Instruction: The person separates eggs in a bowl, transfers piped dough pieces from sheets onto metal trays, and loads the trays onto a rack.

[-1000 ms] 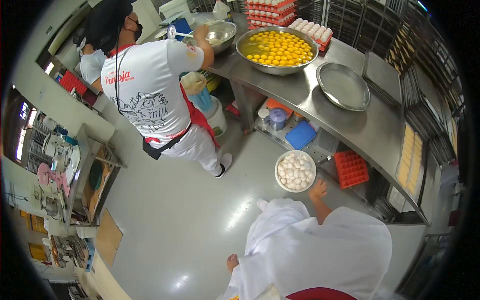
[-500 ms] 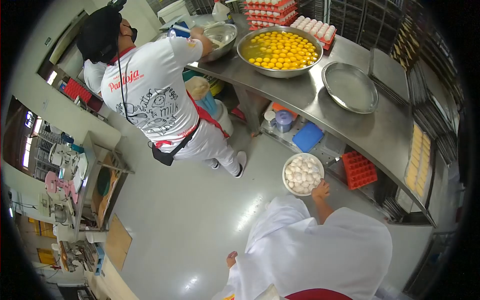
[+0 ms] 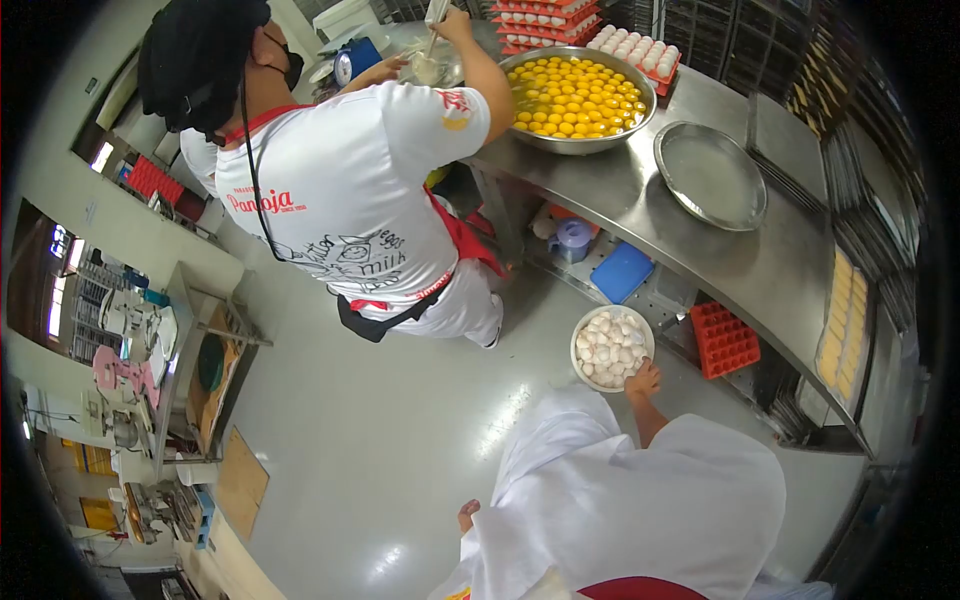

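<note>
Right hand (image 3: 643, 380) at bowl (image 3: 583, 375) rim; fingertips unclear

Co-worker's white shirt (image 3: 330, 150) | red print (image 3: 262, 201) reads "Pantoja" | black print (image 3: 382, 262) reads "eggs" and "milk" | smaller lettering (image 3: 294, 209) blurs

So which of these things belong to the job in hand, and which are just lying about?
Likely in the job:
- white tub, with the right hand at its rim
- apparent eggshells inside it
- perhaps the large bowl of yolks

Seemingly just lying about:
- red egg tray
- blue flat object
- round metal pan
- brown sheet
</note>
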`<move>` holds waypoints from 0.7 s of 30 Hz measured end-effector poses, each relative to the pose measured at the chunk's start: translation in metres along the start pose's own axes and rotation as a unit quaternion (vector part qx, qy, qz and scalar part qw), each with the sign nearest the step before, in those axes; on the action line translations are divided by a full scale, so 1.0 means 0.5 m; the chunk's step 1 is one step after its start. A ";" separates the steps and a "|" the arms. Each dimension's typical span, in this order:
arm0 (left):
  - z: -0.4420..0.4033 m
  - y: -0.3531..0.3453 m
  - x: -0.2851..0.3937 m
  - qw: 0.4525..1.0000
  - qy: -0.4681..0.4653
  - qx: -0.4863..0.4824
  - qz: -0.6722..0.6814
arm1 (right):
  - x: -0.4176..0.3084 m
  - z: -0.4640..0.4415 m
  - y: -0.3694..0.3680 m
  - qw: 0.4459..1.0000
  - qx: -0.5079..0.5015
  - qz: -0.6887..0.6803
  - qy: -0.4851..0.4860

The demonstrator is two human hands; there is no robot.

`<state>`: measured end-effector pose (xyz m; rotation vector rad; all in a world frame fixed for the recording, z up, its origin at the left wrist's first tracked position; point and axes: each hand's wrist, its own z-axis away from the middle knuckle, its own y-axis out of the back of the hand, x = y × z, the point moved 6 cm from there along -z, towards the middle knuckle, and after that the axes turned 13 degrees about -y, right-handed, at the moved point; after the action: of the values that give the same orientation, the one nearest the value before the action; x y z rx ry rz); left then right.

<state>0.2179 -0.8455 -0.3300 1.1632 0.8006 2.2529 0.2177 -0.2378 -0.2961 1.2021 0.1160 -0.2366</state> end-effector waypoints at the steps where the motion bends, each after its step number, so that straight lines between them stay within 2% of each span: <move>1: -0.001 0.000 -0.003 1.000 0.000 0.001 0.003 | -0.002 0.000 -0.002 1.000 -0.003 -0.002 0.001; 14: -0.036 -0.009 -0.069 0.997 -0.039 0.012 0.063 | -0.047 0.027 -0.018 0.999 0.000 0.030 0.014; 17: -0.024 0.003 -0.060 0.995 0.073 -0.045 0.058 | -0.068 0.048 -0.007 0.998 -0.017 0.021 0.050; 18: -0.018 0.012 -0.040 0.993 0.083 -0.041 0.066 | -0.072 0.054 -0.001 0.998 -0.016 0.025 0.048; 20: -0.005 0.043 -0.010 0.996 0.073 0.040 -0.005 | -0.079 0.057 -0.008 0.997 -0.015 0.039 0.065; 21: -0.003 0.050 -0.006 0.995 0.087 0.047 0.007 | -0.074 0.046 -0.020 0.998 -0.002 0.039 0.054</move>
<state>0.2145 -0.8658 -0.3153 1.0256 0.9781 2.3766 0.1784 -0.2582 -0.2891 1.2128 0.1637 -0.1031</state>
